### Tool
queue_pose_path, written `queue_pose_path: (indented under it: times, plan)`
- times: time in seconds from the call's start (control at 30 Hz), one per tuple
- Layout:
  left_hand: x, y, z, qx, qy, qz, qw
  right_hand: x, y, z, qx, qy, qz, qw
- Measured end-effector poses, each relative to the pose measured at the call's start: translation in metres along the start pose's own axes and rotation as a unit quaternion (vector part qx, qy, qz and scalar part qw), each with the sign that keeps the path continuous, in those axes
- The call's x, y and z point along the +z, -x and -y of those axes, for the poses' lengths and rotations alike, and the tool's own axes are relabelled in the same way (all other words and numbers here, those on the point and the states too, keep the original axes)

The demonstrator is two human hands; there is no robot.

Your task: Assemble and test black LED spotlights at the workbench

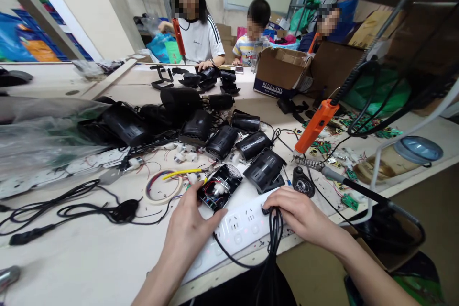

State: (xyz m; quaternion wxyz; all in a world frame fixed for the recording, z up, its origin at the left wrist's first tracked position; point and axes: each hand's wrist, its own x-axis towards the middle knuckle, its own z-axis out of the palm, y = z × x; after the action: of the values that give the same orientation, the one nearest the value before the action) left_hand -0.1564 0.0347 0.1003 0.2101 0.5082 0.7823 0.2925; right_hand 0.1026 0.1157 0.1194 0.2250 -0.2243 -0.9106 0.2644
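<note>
My left hand (193, 217) grips an opened black device housing (226, 179) with red and blue wires and a white part showing inside. Just in front of it lies a white power strip (244, 229) with several sockets and small glowing lights. At the strip's right end, my right hand (296, 210) is closed on a black plug (266, 211), whose pins are hidden. The plug's black cable (275, 234) hangs in a bundle over the table edge. Yellow-handled pliers (182, 172) and a roll of tape (163, 186) lie left of the housing.
Several black housings (263, 167) crowd the middle of the table. An orange electric screwdriver (315, 126) hangs on the right near a soldering iron (344, 179) in its coil holder. Black cords (122, 210) lie left. People (201, 33) sit across, behind a cardboard box (279, 71).
</note>
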Motion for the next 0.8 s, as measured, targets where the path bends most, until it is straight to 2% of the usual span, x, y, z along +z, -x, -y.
queue_pose_path:
  times: [0.23,0.43,0.63,0.8]
  plan:
    - [-0.006,0.004,-0.011,-0.029,0.015,-0.033,0.999,-0.004,0.0,-0.008,0.066,-0.038,-0.022,0.997]
    - [-0.006,0.006,-0.012,-0.015,0.019,-0.056,0.998,-0.006,0.0,-0.005,0.041,-0.016,0.001,0.999]
    - [-0.009,0.009,-0.015,-0.029,0.017,-0.078,0.996,-0.001,0.0,0.0,0.022,0.025,0.026,0.999]
    - [-0.014,0.011,-0.018,-0.037,0.005,-0.084,0.996,0.002,0.001,0.001,0.01,0.017,0.02,1.0]
